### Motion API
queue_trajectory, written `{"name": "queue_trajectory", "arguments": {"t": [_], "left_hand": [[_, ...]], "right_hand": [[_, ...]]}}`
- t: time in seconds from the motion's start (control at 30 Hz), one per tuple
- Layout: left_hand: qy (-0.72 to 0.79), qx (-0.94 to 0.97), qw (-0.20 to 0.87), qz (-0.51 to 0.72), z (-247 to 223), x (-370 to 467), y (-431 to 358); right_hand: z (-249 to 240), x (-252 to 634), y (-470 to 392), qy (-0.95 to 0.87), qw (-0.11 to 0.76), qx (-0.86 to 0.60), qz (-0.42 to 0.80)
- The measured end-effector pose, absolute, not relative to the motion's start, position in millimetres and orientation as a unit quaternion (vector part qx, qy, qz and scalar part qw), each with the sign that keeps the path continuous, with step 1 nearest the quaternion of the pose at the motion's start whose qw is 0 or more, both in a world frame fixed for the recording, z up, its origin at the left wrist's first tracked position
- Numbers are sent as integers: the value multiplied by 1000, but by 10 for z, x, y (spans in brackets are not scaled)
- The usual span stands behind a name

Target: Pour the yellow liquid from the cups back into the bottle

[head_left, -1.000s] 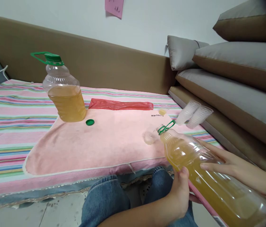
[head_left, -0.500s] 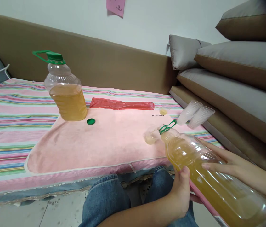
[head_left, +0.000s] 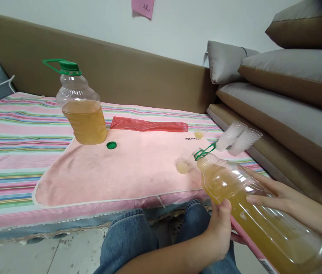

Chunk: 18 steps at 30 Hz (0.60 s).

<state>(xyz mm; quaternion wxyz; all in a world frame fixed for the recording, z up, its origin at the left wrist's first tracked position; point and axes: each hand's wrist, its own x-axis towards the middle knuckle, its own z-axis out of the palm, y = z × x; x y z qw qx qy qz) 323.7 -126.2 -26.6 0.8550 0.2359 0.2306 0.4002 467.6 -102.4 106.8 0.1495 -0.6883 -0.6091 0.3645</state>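
Both my hands hold a large clear bottle [head_left: 243,198] of yellow liquid, lying tilted with its capless mouth pointing left. My left hand [head_left: 219,228] grips its near lower side, thumb against the wall. My right hand [head_left: 283,199] wraps the far upper side, its fingers partly hidden behind the bottle. Close to the mouth, a clear plastic cup [head_left: 182,166] with some yellow liquid stands on the pink cloth [head_left: 115,171]. Whether the mouth touches its rim, I cannot tell. A green ring handle [head_left: 209,150] hangs on the neck. Behind is another cup [head_left: 199,134] with yellow liquid.
A second bottle [head_left: 88,121], green-capped and partly filled, stands upright at the left. Beside it lies a loose green cap [head_left: 111,145]. A red plastic bag [head_left: 149,125] lies along the cloth's back edge. Stacked clear cups [head_left: 239,140] lie near the piled cushions [head_left: 286,110].
The view has shifted slightly. Both hands keep their hold, and the bottle stays tilted in nearly the same place beside the cup.
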Motion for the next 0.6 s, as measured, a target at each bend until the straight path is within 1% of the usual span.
{"name": "queue_trajectory", "arguments": {"t": [0.17,0.43,0.6], "left_hand": [[231,231,857,399,-268,3245,-1257],[241,236,856,391,-198,3212,-1253],[255,236,856,383,-208,3213,-1239]], "right_hand": [[1071,4669,-1017,-595,160,-685,388],[1056,4704,-1014,-604,155,-684,378],[1068,4703,-1008,-623,142,-696,328]]}}
